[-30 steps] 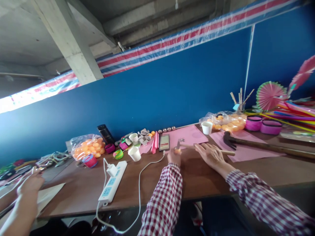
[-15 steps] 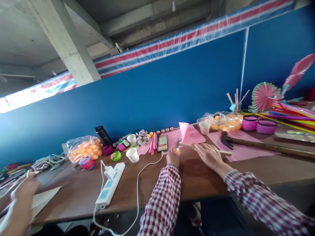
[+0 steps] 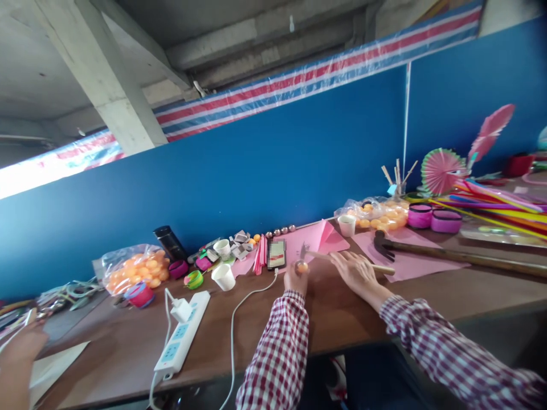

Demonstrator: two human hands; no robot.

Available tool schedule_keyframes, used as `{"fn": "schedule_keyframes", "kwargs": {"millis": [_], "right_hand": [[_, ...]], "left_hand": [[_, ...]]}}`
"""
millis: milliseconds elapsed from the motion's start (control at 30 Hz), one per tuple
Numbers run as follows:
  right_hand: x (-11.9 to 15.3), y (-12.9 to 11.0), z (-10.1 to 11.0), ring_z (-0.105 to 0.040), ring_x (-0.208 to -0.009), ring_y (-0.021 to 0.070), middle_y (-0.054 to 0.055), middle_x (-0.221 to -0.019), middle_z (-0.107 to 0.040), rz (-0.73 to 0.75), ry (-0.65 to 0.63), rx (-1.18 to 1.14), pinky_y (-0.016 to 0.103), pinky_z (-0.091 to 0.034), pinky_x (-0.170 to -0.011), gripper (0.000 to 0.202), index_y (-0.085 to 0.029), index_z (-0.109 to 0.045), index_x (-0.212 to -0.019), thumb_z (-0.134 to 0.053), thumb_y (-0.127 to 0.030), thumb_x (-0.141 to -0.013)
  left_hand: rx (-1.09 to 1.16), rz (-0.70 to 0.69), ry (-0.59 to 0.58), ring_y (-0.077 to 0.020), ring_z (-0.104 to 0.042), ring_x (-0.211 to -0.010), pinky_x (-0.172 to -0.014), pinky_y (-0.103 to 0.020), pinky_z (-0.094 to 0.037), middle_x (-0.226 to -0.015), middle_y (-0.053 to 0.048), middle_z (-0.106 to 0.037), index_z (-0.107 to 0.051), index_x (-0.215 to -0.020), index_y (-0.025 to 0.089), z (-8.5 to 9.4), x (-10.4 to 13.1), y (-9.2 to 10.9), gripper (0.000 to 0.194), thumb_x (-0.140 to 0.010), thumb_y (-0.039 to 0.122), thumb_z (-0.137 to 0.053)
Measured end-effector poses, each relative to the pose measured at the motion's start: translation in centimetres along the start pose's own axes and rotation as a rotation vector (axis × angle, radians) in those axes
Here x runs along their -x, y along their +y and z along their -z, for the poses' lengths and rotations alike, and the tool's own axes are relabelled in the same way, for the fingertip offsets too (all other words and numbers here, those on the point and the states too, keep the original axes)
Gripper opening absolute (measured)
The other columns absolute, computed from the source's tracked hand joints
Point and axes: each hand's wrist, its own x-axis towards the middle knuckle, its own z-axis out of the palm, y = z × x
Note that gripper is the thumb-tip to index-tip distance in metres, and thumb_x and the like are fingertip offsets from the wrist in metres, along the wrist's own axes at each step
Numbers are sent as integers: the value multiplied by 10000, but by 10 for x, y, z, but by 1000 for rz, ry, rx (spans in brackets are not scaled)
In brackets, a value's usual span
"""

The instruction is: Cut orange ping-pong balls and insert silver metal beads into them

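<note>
The left hand is curling its fingers, its forearm angling up and forward; the right hand is reaching inward, palm down, fingers extended, its forearm slanting in from the right.

White power strip on desk, plug inserted. Black bottle leans near blue partition. Pink-and-green fan stands at right.

Left hand gripping 1 orange ball, right hand holding small hammer
</note>
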Motion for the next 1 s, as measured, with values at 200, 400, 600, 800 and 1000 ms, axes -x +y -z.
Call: {"fn": "schedule_keyframes", "kwargs": {"millis": [200, 400, 600, 800, 1000], "right_hand": [[-2, 7, 2, -522, -760, 161, 50, -807, -624, -108, -9, 44, 283, -269, -692, 214, -242, -563, -973, -390, -299, -860], [0, 8, 6, -530, -779, 153, 55, -839, -624, -49, 104, -68, 268, -296, -710, 256, -218, -566, -996, -357, -304, -874], [0, -3, 11, -538, -790, 144, 39, -836, -630, 133, 90, -107, 264, -298, -730, 237, -233, -565, -1023, -390, -279, -870], [0, -3, 10, -543, -787, 153, 51, -846, -633, 67, 95, -97, 269, -298, -731, 256, -221, -564, -1025, -366, -288, -878], [2, 0, 6, -545, -759, 141, 42, -796, -634, 35, 63, -89, 254, -291, -693, 248, -223, -576, -988, -364, -284, -875]], "left_hand": [[94, -47, 21, -153, -590, -739, -691, -264, -475, -876, -78, -624, -575, -958, 142, 2, 3, 2, 378, -599, 251, -620], [6, -42, 62, -127, -566, -632, -627, -255, -466, -791, -53, -617, -585, -915, 157, 4, 1, 3, 305, -617, 221, -596], [52, -55, 95, -124, -571, -641, -614, -249, -465, -765, -33, -614, -551, -959, 167, -2, -1, -7, 331, -630, 199, -579], [44, -50, 100, -111, -557, -617, -600, -244, -457, -757, -15, -606, -556, -910, 186, -1, -2, -9, 332, -585, 160, -616], [25, -30, 85, -103, -557, -628, -592, -222, -449, -748, -11, -596, -553, -871, 168, 1, -2, -6, 308, -573, 115, -608]]}}
